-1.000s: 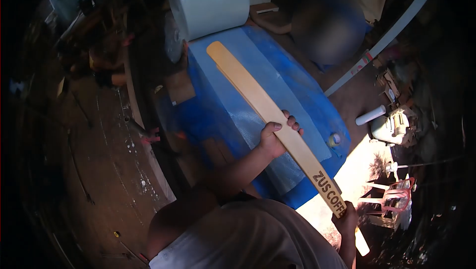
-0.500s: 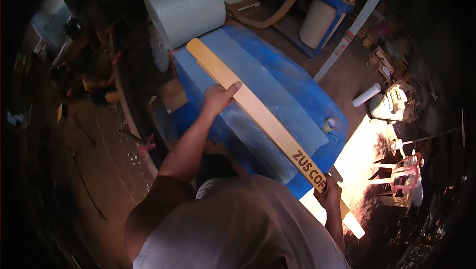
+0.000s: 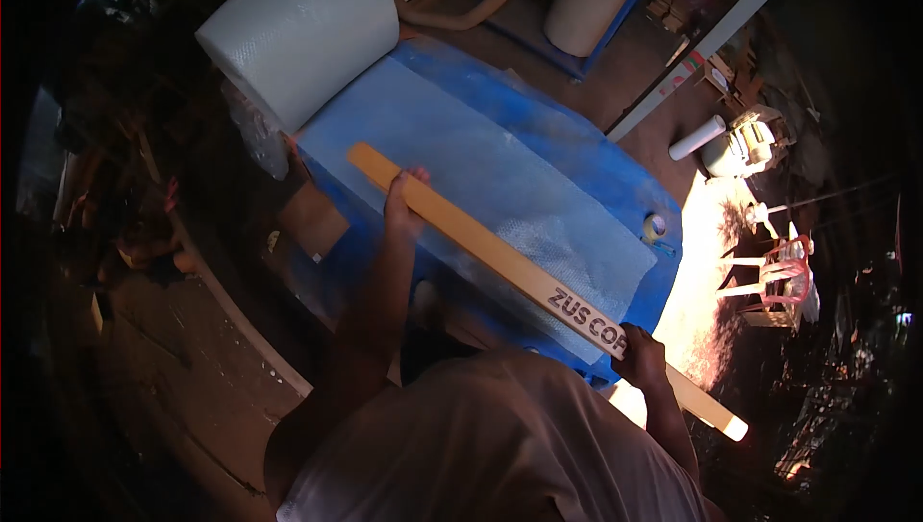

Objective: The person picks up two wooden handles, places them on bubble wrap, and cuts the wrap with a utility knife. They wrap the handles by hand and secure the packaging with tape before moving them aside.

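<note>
A long wooden plank (image 3: 486, 245) with dark lettering "ZUS COF..." near one end is held slantwise above a blue table (image 3: 452, 80). My left hand (image 3: 404, 197) is wrapped round the plank toward its far left end. Closer to the right end, my right hand (image 3: 641, 357) grips it and covers part of the lettering. Bubble wrap (image 3: 538, 171) lies spread over the tabletop beneath the plank. It leads to a big bubble wrap roll (image 3: 303, 32) at the table's far left end.
A roll of tape (image 3: 655, 226) sits at the table's right end. Beyond it, sunlight falls on the floor near a chair (image 3: 784, 272). A blue-framed machine (image 3: 591, 8) with a hose (image 3: 471, 17) stands behind the table. A pale upright post (image 3: 711, 41) rises at the back right.
The plank has swung to a flatter angle, its left end coming down nearer to me. Both hands have kept hold of it. The view has shifted, with the bubble wrap roll appearing larger.
</note>
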Demonstrator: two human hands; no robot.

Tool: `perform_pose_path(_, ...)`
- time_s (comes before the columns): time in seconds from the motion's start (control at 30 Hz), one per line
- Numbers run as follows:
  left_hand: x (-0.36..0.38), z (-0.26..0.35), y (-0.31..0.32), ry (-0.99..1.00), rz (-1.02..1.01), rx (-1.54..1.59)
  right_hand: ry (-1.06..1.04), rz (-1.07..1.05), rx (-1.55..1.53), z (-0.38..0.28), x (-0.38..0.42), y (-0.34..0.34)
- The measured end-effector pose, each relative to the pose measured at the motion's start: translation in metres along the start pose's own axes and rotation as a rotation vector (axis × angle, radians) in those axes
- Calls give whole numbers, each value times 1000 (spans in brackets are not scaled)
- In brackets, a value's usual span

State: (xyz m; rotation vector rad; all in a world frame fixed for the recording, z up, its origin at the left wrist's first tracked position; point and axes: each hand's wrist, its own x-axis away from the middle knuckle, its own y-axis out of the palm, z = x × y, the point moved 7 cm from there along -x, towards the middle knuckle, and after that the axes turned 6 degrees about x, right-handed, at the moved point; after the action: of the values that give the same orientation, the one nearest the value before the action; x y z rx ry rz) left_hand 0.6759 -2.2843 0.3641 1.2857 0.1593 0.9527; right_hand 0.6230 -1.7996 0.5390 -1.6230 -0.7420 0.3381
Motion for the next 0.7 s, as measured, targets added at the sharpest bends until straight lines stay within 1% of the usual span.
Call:
perform_pose_path(0.03,-8,4,0,90,-16,-63,34,-4,-2,-12,-12,0)
perform_pose_path(0.1,-32,20,-1,25,-24,-67,-43,11,32,-36,-30,2)
perform_pose_path(0.13,-36,36,1,-4,-25,-59,-30,-2,34,-43,-35,0)
perform_pose_path(0.17,-46,52,3,-64,44,-166,-28,-6,38,-50,-42,-4)
perform_pose_path(0.23,-82,99,7,4,62,-196,-33,-6,33,-62,-50,-10)
perform_pose_path(0.3,-105,139,19,0,120,-217,9,-3,27,-64,-51,-13)
perform_pose_path(0.43,-123,164,39,14,56,-343,37,36,4,-66,-51,-23)
perform_pose_path(0.5,-124,166,44,126,65,-288,28,57,-20,-63,-49,-22)
perform_pose_path(0.53,-119,156,42,118,55,-300,13,74,-34,-59,-48,-23)
perform_pose_path(0.6,-89,157,38,357,-26,-240,23,96,-55,-54,-51,-21)
perform_pose_path(0.67,-35,113,23,357,184,-533,-21,90,-81,-51,-60,-15)
perform_pose_path(0.7,-29,77,-23,209,171,-577,-28,85,-91,-51,-65,-12)
